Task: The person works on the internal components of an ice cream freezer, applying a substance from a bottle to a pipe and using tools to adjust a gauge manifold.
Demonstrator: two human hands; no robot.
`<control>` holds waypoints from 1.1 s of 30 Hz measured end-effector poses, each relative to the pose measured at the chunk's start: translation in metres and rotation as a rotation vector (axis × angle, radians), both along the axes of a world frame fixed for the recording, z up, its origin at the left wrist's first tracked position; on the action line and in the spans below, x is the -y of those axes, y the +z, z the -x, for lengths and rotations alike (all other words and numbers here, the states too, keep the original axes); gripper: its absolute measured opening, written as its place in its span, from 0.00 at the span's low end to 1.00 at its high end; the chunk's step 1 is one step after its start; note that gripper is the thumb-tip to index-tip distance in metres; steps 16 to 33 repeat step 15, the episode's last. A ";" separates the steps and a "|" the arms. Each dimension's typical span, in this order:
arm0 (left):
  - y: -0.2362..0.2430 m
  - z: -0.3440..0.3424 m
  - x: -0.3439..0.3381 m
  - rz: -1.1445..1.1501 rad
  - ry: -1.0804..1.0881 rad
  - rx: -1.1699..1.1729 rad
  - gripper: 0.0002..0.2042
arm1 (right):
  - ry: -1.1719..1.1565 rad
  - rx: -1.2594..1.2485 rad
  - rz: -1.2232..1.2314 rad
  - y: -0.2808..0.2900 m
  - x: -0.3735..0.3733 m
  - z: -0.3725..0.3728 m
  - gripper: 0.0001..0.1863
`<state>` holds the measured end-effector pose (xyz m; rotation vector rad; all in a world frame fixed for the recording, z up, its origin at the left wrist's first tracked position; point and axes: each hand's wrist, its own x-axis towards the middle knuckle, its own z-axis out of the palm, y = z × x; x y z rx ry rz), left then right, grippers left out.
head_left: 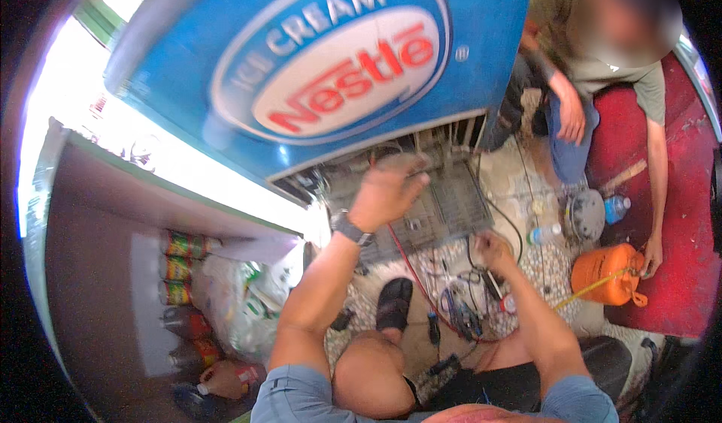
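Observation:
My left hand point(389, 190), a watch on its wrist, is raised in front of the open bottom of a blue ice cream freezer point(481, 17). Its fingers are apart and a little blurred, with nothing seen in them. Under it lies a dark grille panel point(444, 205). My right hand point(494, 254) is closed beside the panel's near right corner, close to a black cable point(514, 224); what it holds, if anything, I cannot make out. A red hose point(410, 261) runs across the floor toward a tool with dark cables point(460, 312). A screwdriver point(434, 329) lies near my foot.
At the right, a seated person point(571, 115) has one hand at the valve of an orange gas cylinder point(605, 274) with a yellow hose. A grey round compressor point(585, 214) and small bottles point(545, 233) stand nearby. Left is a shelf compartment point(105, 220) with drink bottles point(180, 267) and plastic bags.

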<state>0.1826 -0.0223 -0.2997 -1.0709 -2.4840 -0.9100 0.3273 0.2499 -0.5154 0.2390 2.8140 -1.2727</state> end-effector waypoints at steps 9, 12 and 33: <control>0.309 0.138 0.035 -0.115 0.487 -0.860 0.15 | 0.473 -0.134 -0.116 0.118 0.021 0.024 0.19; 0.412 0.295 0.214 0.390 0.462 -0.777 0.19 | 0.573 -0.557 -0.320 0.315 0.080 0.138 0.27; 0.566 0.328 0.252 1.072 0.462 -1.195 0.18 | 0.267 -1.457 -0.097 0.491 0.124 0.196 0.24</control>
